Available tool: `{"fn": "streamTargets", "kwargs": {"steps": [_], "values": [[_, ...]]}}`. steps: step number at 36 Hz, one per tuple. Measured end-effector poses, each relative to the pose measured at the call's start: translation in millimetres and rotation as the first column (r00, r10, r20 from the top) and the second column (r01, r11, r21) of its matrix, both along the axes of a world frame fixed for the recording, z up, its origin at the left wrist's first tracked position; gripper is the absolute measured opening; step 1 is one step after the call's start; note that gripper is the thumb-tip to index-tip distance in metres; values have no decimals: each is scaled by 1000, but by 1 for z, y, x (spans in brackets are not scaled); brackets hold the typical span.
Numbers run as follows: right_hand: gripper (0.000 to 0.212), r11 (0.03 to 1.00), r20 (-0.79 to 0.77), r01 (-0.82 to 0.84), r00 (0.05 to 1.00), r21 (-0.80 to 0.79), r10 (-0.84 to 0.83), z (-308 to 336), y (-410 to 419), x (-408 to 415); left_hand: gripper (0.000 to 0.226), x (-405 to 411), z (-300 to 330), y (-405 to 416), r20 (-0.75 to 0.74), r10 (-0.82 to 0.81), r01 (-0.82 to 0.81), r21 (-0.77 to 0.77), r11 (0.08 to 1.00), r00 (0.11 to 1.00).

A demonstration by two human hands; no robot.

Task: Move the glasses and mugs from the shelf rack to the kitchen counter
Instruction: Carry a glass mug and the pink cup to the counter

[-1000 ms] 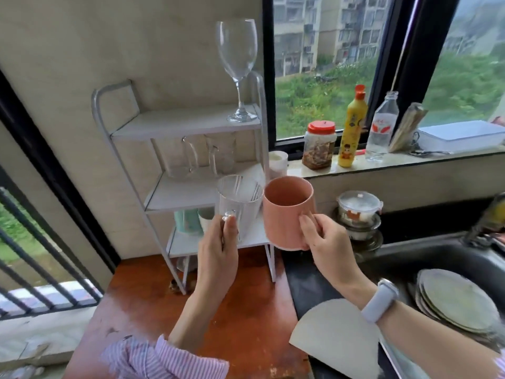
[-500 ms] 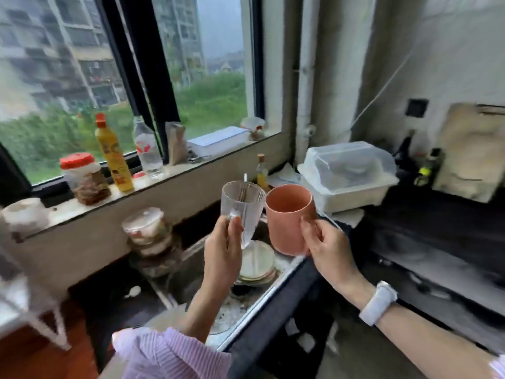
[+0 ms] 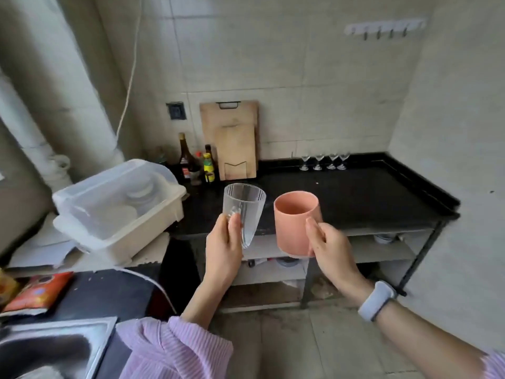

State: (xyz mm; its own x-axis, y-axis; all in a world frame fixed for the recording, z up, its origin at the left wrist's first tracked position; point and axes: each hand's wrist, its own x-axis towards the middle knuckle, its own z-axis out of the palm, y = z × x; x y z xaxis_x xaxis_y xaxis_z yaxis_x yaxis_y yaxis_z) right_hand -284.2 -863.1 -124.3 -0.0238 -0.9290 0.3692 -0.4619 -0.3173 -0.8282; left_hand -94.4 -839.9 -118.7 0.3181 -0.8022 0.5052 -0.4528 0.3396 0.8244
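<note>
My left hand (image 3: 222,248) grips a clear ribbed glass mug (image 3: 244,212) by its handle, upright and slightly tilted. My right hand (image 3: 329,246) holds a pink mug (image 3: 296,220), fingers wrapped around its right side. Both are held in the air in front of the black kitchen counter (image 3: 369,192), near its front edge. Several small stemmed glasses (image 3: 323,160) stand in a row at the back of the counter. The shelf rack is out of view.
A white plastic dish bin (image 3: 120,209) with a clear lid sits left of the counter. Bottles (image 3: 196,162) and wooden cutting boards (image 3: 235,140) lean at the back wall. A steel sink (image 3: 52,348) is at lower left. Open shelves lie under the counter.
The view has swung right from the shelf rack, past the window and sink, to the black counter. Both hands kept the glass mug and pink mug in the same grip.
</note>
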Motion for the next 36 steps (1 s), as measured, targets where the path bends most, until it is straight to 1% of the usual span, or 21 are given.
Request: {"fn": "streamTargets", "kwargs": {"steps": [3, 9, 12, 15, 21, 25, 29, 32, 36], "values": [[42, 996, 17, 84, 996, 18, -84, -8, -38, -27, 35, -29, -6, -54, -75, -104, 108, 45, 993, 992], [45, 972, 33, 228, 972, 59, -231, -20, -141, -57, 29, -61, -14, -177, -89, -262, 270, 93, 958, 961], [47, 950, 30, 303, 952, 81, -306, -24, -198, -62, 29, -66, -18, -239, -76, -290, 297, 116, 948, 954], [46, 934, 16, 341, 939, 107, -345, -26, -251, -67, 31, -70, -20, -298, -73, -291, 299, 151, 942, 954], [41, 905, -6, 382, 922, 186, -387, -40, -326, -91, 35, -91, -38, -390, -93, -306, 320, 233, 919, 947], [39, 882, -12, 373, 922, 287, -386, -58, -371, -110, 33, -112, -62, -441, -135, -333, 358, 293, 886, 933], [39, 848, -31, 366, 923, 383, -385, -85, -422, -131, 31, -136, -93, -487, -201, -352, 404, 379, 832, 914], [41, 829, -27, 356, 924, 431, -382, -109, -469, -147, 30, -154, -114, -526, -204, -348, 403, 424, 811, 915], [38, 804, -21, 342, 925, 486, -380, -142, -533, -168, 33, -179, -141, -581, -205, -313, 374, 486, 790, 927]]}}
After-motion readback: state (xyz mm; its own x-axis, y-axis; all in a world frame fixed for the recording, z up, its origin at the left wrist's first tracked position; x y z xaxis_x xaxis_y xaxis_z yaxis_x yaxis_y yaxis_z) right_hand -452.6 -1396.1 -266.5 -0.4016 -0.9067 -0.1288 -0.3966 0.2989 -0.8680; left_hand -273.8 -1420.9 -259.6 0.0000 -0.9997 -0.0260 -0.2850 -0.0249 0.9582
